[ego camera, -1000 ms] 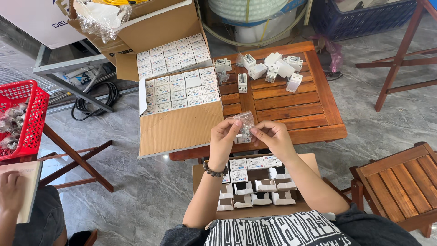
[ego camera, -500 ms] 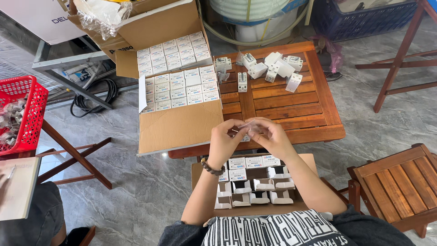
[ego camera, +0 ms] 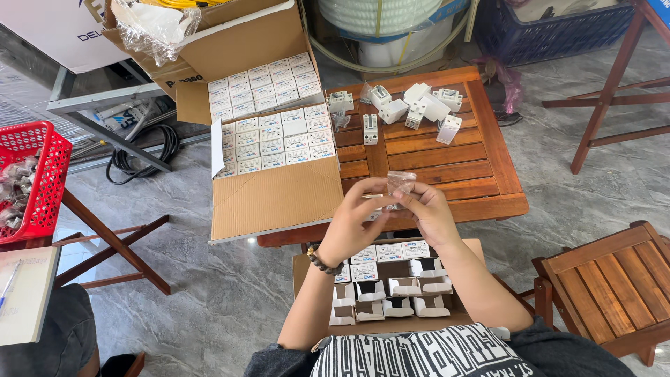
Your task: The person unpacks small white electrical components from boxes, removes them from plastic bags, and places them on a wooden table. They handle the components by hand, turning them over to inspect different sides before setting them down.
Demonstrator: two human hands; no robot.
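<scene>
Both my hands are raised over the near edge of a wooden slatted table. My left hand and my right hand pinch a small clear plastic bag between their fingertips, with a small item inside it that I cannot make out. A beaded bracelet circles my left wrist. Below my hands, a cardboard box rests on my lap, holding several small white cartons, some shut, some with open flaps. Several loose white plastic parts lie at the table's far side.
A large open cardboard box packed with several small white cartons sits left of the table. A red plastic basket stands at far left, near another person's leg and notebook. A wooden folding stool is at right. Black cables lie on the floor.
My hands stay together over the table edge; the clear bag now shows more plainly above my fingertips. The view has shifted slightly.
</scene>
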